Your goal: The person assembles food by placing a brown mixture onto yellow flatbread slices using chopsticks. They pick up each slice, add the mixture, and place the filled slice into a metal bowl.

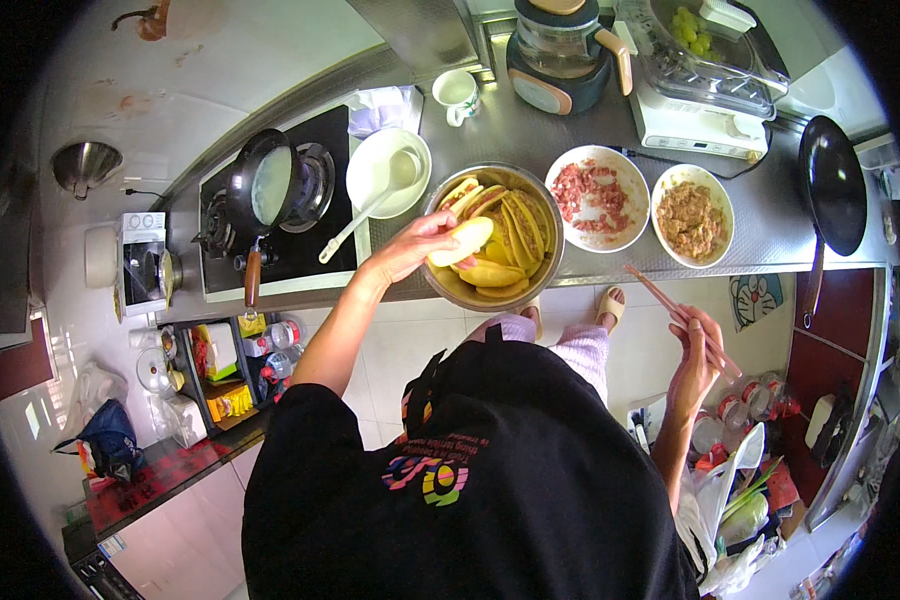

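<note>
My left hand (410,250) pinches a pale yellow oval potato slice (466,240) over the left side of a steel bowl (554,262). Inside that bowl lie several more yellow slices (526,230), some with brownish-red filling between them. My right hand (700,350) is closed around a pair of pinkish chopsticks (660,292), held off the counter's front edge with the tips pointing toward the bowls. Right of the steel bowl stands a white bowl (624,238) with red minced meat (592,195). Beside it, a smaller white bowl (727,243) holds a brownish meat mixture (689,220).
At the left, a black pan (260,185) with pale liquid sits on the gas stove (220,270). A white bowl (388,205) with a ladle (365,222) stands beside it. Behind are a mug (456,93), a kettle (560,60) and a steamer (705,110). A frying pan (832,185) lies far right.
</note>
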The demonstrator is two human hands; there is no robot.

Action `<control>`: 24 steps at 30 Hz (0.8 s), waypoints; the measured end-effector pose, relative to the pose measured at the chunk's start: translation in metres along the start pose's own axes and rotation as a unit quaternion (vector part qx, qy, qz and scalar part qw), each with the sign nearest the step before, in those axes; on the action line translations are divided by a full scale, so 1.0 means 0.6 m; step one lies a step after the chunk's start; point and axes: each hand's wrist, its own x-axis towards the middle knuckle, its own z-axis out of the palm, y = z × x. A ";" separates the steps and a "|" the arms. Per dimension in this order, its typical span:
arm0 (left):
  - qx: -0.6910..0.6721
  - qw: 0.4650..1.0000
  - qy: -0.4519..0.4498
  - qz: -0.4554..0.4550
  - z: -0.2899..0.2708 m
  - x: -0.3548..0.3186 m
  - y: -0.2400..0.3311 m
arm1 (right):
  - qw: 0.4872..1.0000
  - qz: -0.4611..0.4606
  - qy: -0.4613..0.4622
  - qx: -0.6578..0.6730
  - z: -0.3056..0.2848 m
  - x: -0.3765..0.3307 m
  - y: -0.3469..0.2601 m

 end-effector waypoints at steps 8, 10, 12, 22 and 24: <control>-0.167 0.981 0.054 0.077 0.060 -0.019 0.010 | 0.998 -0.059 0.033 -0.013 -0.051 0.079 -0.020; -0.150 0.978 0.084 0.119 0.076 -0.016 0.003 | 0.995 -0.074 0.055 -0.046 -0.071 0.105 -0.025; -0.192 0.967 0.116 0.125 0.092 -0.012 -0.003 | 0.995 -0.073 0.052 -0.051 -0.093 0.134 -0.028; -0.341 0.896 0.257 0.118 0.162 -0.013 -0.022 | 0.992 -0.059 -0.082 -0.074 -0.149 0.233 -0.014; -0.315 0.902 0.259 0.141 0.181 -0.010 -0.019 | 0.992 -0.045 -0.116 -0.022 -0.150 0.245 0.000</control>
